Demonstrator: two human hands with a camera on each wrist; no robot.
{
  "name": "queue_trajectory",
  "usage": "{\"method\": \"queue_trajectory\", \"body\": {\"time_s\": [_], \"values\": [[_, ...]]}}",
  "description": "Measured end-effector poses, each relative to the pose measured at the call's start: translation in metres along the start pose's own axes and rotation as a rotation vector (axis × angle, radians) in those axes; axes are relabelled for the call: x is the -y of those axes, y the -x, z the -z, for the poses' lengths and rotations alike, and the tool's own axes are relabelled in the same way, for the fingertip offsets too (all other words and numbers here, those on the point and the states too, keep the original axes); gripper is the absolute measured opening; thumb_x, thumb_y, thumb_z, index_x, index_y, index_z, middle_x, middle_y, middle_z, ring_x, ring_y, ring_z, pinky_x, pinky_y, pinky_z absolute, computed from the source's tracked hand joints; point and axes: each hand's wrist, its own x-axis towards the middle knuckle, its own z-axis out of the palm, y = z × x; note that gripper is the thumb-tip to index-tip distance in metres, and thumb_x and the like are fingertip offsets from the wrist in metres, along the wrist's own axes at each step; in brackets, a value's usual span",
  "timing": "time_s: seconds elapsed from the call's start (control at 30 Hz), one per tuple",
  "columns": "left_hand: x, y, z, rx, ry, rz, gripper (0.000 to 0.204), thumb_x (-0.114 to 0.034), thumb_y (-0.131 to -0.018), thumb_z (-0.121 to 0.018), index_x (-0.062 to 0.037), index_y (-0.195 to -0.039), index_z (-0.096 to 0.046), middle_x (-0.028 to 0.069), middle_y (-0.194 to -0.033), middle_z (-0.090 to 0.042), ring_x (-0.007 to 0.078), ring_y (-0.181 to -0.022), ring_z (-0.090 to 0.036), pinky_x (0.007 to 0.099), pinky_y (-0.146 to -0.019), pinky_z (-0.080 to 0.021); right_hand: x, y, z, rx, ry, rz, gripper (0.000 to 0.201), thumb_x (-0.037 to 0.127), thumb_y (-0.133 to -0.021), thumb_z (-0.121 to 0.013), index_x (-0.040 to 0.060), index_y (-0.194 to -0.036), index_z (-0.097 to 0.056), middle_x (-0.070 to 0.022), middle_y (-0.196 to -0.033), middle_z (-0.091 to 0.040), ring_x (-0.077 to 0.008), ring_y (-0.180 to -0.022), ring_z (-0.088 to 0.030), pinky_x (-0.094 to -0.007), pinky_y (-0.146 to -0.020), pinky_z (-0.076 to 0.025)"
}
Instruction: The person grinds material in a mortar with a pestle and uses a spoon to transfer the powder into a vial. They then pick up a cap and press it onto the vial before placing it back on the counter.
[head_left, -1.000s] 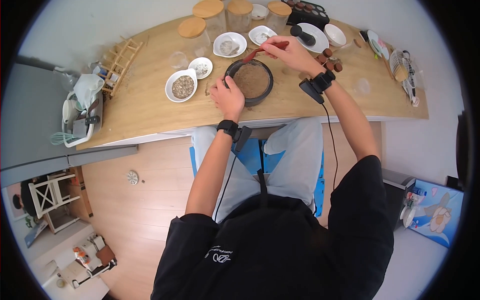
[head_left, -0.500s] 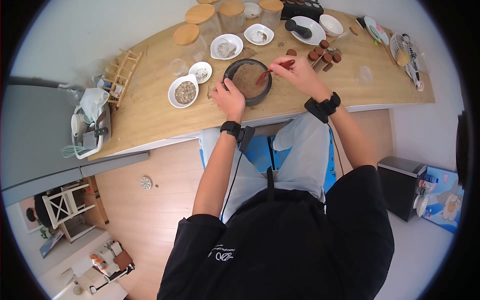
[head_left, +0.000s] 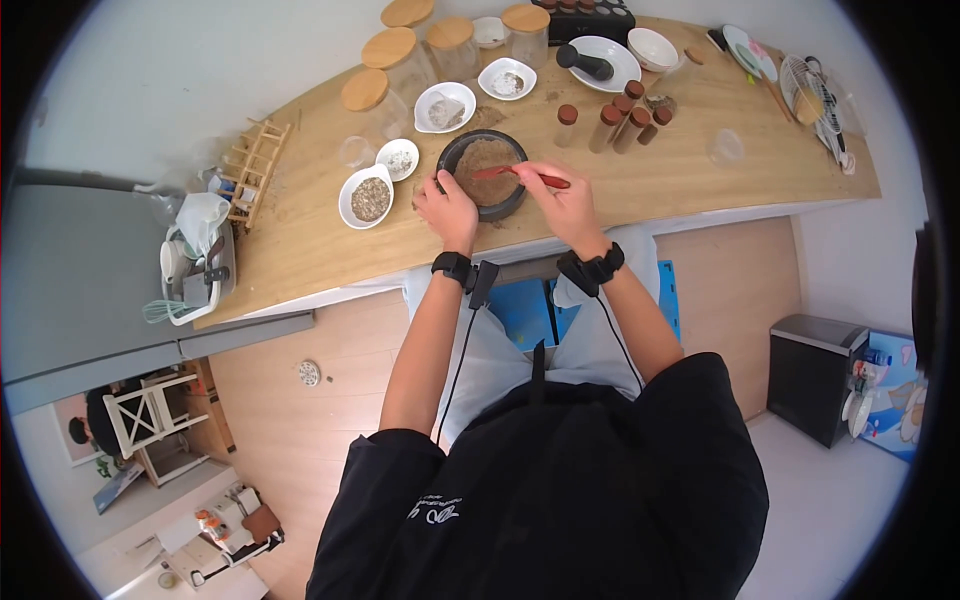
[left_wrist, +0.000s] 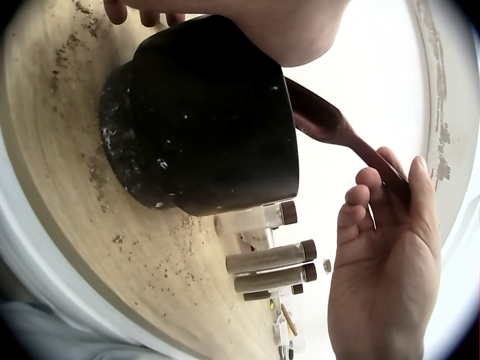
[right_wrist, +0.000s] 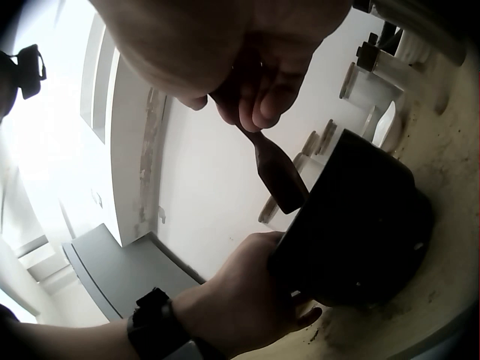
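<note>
A black mortar (left_wrist: 217, 120) stands near the table's front edge with brown powder (head_left: 488, 158) inside. My left hand (head_left: 450, 212) grips its left side, thumb at the rim and fingers along the outer wall. In my right hand (head_left: 568, 212) is a red spatula (head_left: 552, 182), its handle pinched between thumb and fingers. The spatula's blade reaches left over the mortar's opening. Seen from the left wrist, the lower end of the blade is hidden behind the mortar wall.
Several brown-capped vials (head_left: 628, 125) stand right of the mortar. White dishes (head_left: 368, 200) with grains and powders sit left and behind, near wood-lidded jars (head_left: 398, 55). A black pestle (head_left: 585, 62) lies on a white plate (head_left: 618, 55). A wooden rack (head_left: 255, 165) is far left.
My right hand has come from the mortar's far side round to its near right, bringing the spatula with it. The blade now points left over the powder. My left hand has stayed on the mortar.
</note>
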Motion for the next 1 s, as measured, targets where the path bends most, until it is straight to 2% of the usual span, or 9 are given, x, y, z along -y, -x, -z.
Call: {"method": "queue_trajectory", "body": {"time_s": [0.1, 0.17, 0.33, 0.43, 0.5, 0.57, 0.63, 0.8, 1.0], "values": [[-0.005, 0.000, 0.002, -0.007, 0.003, 0.001, 0.043, -0.042, -0.101, -0.043, -0.0115, -0.127, -0.057, 0.0210, -0.129, -0.046, 0.0409, -0.122, -0.042, 0.0518, -0.102, -0.035, -0.007, -0.019, -0.005, 0.071, -0.072, 0.085, 0.016, 0.011, -0.093, -0.068, -0.0038, -0.098, -0.071, -0.0092, -0.080, -0.067, -0.0143, -0.071, -0.061, -0.0265, -0.067, -0.049], [-0.006, 0.004, -0.004, -0.164, 0.013, -0.056, 0.039, -0.036, -0.102, -0.044, -0.0021, -0.112, -0.061, 0.0266, -0.114, -0.059, 0.0429, -0.110, -0.049, 0.0505, -0.097, -0.037, -0.015, -0.039, -0.003, 0.162, -0.076, 0.029, 0.018, 0.012, -0.095, -0.065, -0.0038, -0.099, -0.071, -0.0103, -0.085, -0.070, -0.0142, -0.071, -0.061, -0.0270, -0.066, -0.049], [-0.003, 0.003, -0.004, -0.138, 0.030, -0.072, 0.040, -0.037, -0.102, -0.043, -0.0027, -0.114, -0.061, 0.0277, -0.118, -0.058, 0.0435, -0.111, -0.049, 0.0506, -0.098, -0.037, -0.011, -0.064, 0.021, 0.273, 0.005, 0.073, 0.020, 0.016, -0.094, -0.066, -0.0020, -0.099, -0.072, -0.0104, -0.084, -0.071, -0.0146, -0.068, -0.061, -0.0290, -0.063, -0.049], [-0.010, 0.005, -0.002, -0.140, 0.013, -0.034, 0.041, -0.037, -0.102, -0.042, -0.0025, -0.114, -0.060, 0.0267, -0.118, -0.058, 0.0432, -0.111, -0.048, 0.0507, -0.098, -0.037, -0.015, -0.046, 0.026, 0.255, 0.298, 0.109, 0.018, 0.016, -0.092, -0.068, -0.0016, -0.094, -0.071, -0.0110, -0.079, -0.068, -0.0187, -0.066, -0.061, -0.0312, -0.060, -0.048], [-0.009, 0.004, -0.001, -0.135, 0.008, -0.018, 0.041, -0.036, -0.102, -0.042, -0.0024, -0.114, -0.060, 0.0260, -0.118, -0.058, 0.0429, -0.111, -0.048, 0.0507, -0.098, -0.036, -0.011, -0.034, 0.016, 0.305, 0.380, 0.286, 0.016, 0.014, -0.090, -0.069, -0.0018, -0.088, -0.070, -0.0113, -0.075, -0.066, -0.0228, -0.063, -0.061, -0.0327, -0.057, -0.046], [-0.005, 0.000, 0.002, 0.015, -0.007, 0.043, 0.043, -0.044, -0.101, -0.041, -0.0147, -0.128, -0.055, 0.0197, -0.131, -0.044, 0.0402, -0.122, -0.041, 0.0543, -0.101, -0.035, -0.004, -0.028, 0.009, 0.299, 0.374, 0.276, 0.016, 0.014, -0.090, -0.069, -0.0017, -0.087, -0.069, -0.0114, -0.074, -0.065, -0.0232, -0.062, -0.061, -0.0334, -0.057, -0.046], [-0.005, 0.002, 0.002, 0.010, -0.004, 0.038, 0.043, -0.044, -0.101, -0.041, -0.0146, -0.128, -0.055, 0.0200, -0.130, -0.044, 0.0403, -0.122, -0.042, 0.0542, -0.101, -0.035, 0.004, -0.029, 0.006, 0.295, 0.366, 0.279, 0.015, 0.013, -0.089, -0.070, -0.0016, -0.085, -0.069, -0.0116, -0.073, -0.065, -0.0237, -0.061, -0.061, -0.0340, -0.057, -0.046], [-0.004, 0.002, -0.001, -0.005, 0.008, 0.018, 0.044, -0.045, -0.101, -0.041, -0.0143, -0.129, -0.055, 0.0211, -0.129, -0.045, 0.0405, -0.120, -0.042, 0.0535, -0.100, -0.035, 0.021, -0.052, 0.012, 0.317, 0.166, -0.016, 0.016, 0.015, -0.094, -0.066, 0.0004, -0.092, -0.072, -0.0095, -0.081, -0.069, -0.0163, -0.069, -0.063, -0.0315, -0.061, -0.048], [-0.004, 0.002, 0.001, 0.019, 0.006, 0.015, 0.045, -0.044, -0.102, -0.040, -0.0126, -0.130, -0.055, 0.0221, -0.129, -0.045, 0.0408, -0.120, -0.042, 0.0521, -0.101, -0.035, -0.003, -0.087, 0.001, 0.462, 0.077, 0.115, 0.019, 0.017, -0.096, -0.064, -0.0004, -0.100, -0.071, -0.0057, -0.088, -0.068, -0.0145, -0.080, -0.063, -0.0273, -0.072, -0.049]]}}
